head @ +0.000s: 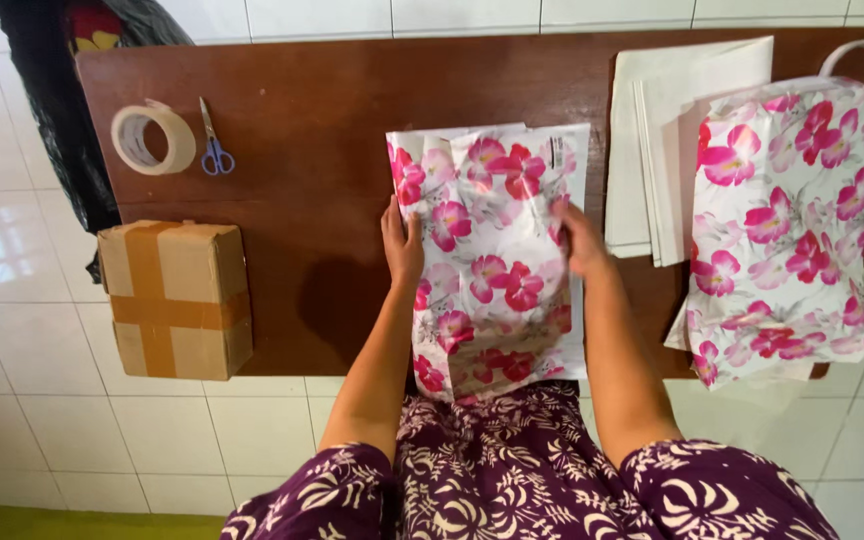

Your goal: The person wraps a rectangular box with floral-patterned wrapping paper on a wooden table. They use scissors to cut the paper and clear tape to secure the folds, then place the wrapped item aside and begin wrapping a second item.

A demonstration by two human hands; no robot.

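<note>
While both hands press it flat, the floral paper-wrapped parcel [492, 260] sits mid-table, white with pink blooms, near edge overhanging the brown table [312, 150]. Left hand [401, 243] flat on its left edge, right hand [580, 240] on the right, fingers pinching the paper fold. Bare wood lies left of it; white sheets [652, 120] crowd the right.

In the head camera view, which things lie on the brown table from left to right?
Roll of clear tape → small blue-handled scissors → flower-printed package under both hands → stack of white sheets → pile of flower-printed bags.
</note>
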